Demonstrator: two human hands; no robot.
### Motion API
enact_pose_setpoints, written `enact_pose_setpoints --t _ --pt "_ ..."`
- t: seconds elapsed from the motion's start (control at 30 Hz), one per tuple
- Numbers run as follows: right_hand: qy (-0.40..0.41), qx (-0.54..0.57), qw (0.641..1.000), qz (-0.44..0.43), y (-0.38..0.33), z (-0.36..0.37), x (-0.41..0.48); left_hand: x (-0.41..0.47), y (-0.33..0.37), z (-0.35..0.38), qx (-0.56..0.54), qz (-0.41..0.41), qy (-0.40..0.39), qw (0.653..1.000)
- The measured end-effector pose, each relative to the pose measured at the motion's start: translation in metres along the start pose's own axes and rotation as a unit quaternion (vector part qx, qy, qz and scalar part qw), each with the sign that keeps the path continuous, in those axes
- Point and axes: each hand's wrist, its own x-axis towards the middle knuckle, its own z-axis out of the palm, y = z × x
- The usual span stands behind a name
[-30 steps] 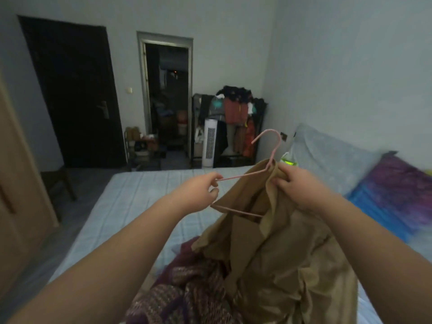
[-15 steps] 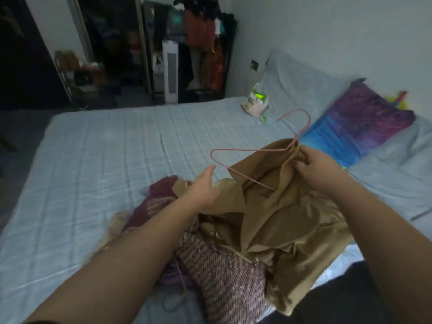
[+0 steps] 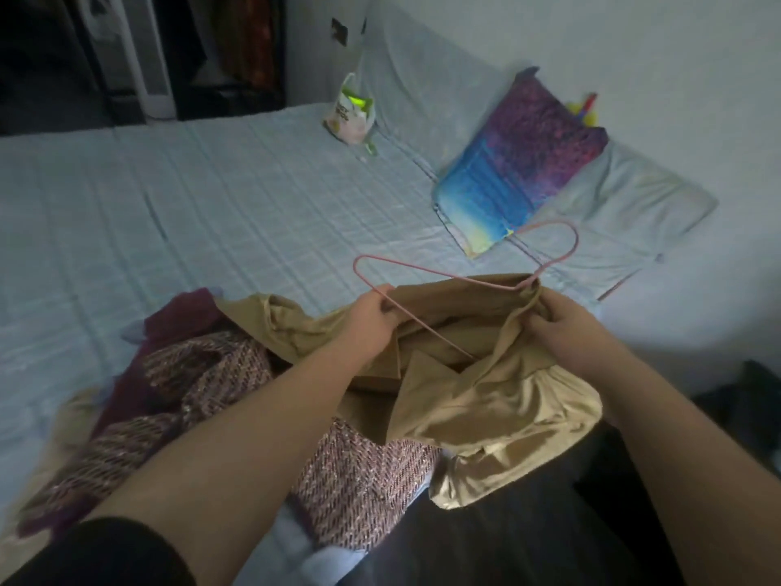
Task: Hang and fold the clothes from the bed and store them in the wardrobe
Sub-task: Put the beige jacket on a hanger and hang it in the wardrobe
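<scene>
A tan garment lies bunched at the near edge of the bed. A pink wire hanger sticks partly out of its neck, hook pointing right toward the pillows. My left hand grips the hanger's lower bar together with tan fabric. My right hand grips the collar of the tan garment just below the hook. A maroon patterned garment lies crumpled to the left, under my left forearm.
A blue and purple pillow and pale pillows lie along the wall on the right. A small white and green bag stands at the bed's far side. A white tower appliance and a dark clothes rack stand beyond the bed.
My view tipped down from the room to the bed. My left hand let go of the hanger's end, dropped to the fabric, then took hold of the hanger's lower bar. The right hand kept the collar.
</scene>
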Motion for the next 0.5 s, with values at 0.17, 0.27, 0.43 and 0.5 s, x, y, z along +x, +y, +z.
enact_pose_setpoints --t 0.17,0.27,0.43,0.5 --pt "-0.022 0.004 1.000 -0.016 0.011 0.007 -0.006 0.004 0.001 -0.039 0.090 0.082 0.014 0.992" --pt "-0.026 0.005 0.999 -0.029 0.008 0.008 -0.005 0.012 0.010 -0.065 0.168 0.133 0.002 0.977" --pt "-0.039 0.016 0.997 -0.064 0.002 0.003 -0.002 0.016 0.034 -0.112 0.206 0.153 -0.007 0.966" --pt "-0.016 0.005 0.996 -0.092 -0.007 0.000 0.004 0.013 0.047 -0.127 0.221 0.162 -0.003 0.962"
